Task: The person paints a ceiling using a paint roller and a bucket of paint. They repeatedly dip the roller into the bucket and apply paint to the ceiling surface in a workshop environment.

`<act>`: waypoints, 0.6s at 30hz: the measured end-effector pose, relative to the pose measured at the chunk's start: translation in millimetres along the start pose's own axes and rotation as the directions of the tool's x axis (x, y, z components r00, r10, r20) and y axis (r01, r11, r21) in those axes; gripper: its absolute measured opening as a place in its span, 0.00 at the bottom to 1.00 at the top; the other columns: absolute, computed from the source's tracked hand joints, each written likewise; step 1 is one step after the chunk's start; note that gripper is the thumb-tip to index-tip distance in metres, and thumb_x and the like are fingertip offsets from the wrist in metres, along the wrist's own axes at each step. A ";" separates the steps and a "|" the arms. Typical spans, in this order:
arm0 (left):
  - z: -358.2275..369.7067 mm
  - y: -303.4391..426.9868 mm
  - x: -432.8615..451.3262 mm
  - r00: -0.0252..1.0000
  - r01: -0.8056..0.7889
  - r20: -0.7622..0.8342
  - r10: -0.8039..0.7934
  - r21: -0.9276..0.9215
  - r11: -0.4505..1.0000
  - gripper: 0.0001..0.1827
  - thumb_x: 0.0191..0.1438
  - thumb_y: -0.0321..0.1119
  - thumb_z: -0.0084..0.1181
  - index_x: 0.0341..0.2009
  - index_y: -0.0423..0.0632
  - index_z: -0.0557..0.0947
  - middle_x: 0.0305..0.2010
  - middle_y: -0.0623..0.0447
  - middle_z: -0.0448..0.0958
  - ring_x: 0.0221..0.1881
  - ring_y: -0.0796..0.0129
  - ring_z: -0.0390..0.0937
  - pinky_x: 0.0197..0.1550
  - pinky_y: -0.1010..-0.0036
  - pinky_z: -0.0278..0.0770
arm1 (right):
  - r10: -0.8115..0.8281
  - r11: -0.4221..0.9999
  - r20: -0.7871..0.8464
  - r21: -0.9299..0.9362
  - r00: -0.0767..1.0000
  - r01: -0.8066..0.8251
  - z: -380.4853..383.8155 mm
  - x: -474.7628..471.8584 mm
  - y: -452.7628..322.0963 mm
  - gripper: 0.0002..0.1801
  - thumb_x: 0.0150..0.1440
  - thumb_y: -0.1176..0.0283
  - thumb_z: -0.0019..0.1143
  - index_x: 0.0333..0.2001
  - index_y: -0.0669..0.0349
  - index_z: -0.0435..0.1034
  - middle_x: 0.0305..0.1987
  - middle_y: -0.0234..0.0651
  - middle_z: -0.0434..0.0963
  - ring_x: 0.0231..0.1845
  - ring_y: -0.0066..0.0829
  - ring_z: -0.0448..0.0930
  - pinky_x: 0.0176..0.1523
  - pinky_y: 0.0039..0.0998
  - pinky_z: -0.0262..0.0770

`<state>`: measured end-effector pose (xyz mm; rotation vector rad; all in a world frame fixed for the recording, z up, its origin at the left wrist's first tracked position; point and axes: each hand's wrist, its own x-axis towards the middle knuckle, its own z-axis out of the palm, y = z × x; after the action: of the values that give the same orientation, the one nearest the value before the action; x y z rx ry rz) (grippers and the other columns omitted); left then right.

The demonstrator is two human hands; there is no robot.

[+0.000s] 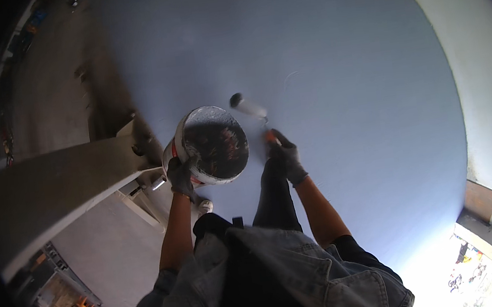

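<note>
My left hand (181, 177), in a grey work glove, grips the near left side of a white plastic bucket (183, 140). The bucket tips so that its mouth faces up toward me. Its inside is dark, with grey smears and reddish patches, and the rim is coated in dried paint. In my right hand (289, 159), also gloved, is the orange handle of a paint roller (249, 107). The pale roller sleeve points up and left, just right of the bucket and apart from it; it is slightly blurred, as is its dark end.
A smooth blue-grey floor (335, 96) spreads ahead and to the right, up to a white wall (450, 50). On the left runs a grey beam-like ledge (66, 189). A pale shoe (205, 207) shows below the bucket. Bright light enters through an opening (467, 269) at lower right.
</note>
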<state>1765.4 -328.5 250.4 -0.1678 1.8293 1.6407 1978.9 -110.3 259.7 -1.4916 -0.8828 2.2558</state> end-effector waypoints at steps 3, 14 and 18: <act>9.4 -26.9 23.6 0.994 0.084 -0.075 -0.081 0.047 0.995 0.14 0.38 0.24 0.66 0.31 0.48 0.77 0.27 0.61 0.73 0.28 0.77 0.69 0.32 0.79 0.68 | 0.050 0.995 -0.031 0.092 0.998 -0.047 -41.1 65.0 -5.1 0.26 0.56 0.73 0.55 0.59 0.55 0.62 0.20 0.27 0.69 0.12 0.14 0.62 0.14 0.19 0.56; 8.8 -144.4 96.7 0.997 0.045 -0.063 -0.040 0.079 0.996 0.14 0.42 0.26 0.63 0.33 0.47 0.72 0.30 0.61 0.67 0.30 0.79 0.64 0.33 0.82 0.63 | 0.022 0.994 -0.437 -0.086 0.899 -0.066 -146.7 350.9 62.9 0.17 0.57 0.71 0.50 0.51 0.50 0.67 0.11 0.23 0.59 0.08 0.17 0.60 0.11 0.21 0.50; -7.1 -164.3 80.4 0.991 0.129 -0.071 -0.112 0.322 0.938 0.16 0.48 0.28 0.58 0.42 0.41 0.71 0.40 0.54 0.70 0.42 0.70 0.66 0.45 0.76 0.66 | -0.028 0.991 -0.469 -0.129 0.883 -0.037 -166.4 414.3 100.5 0.14 0.56 0.73 0.47 0.47 0.50 0.68 0.11 0.21 0.55 0.07 0.16 0.57 0.10 0.21 0.47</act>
<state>1784.2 -342.0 68.9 -0.1737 2.0574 1.2393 1964.6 95.1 -149.0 -1.9840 -0.8838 1.7328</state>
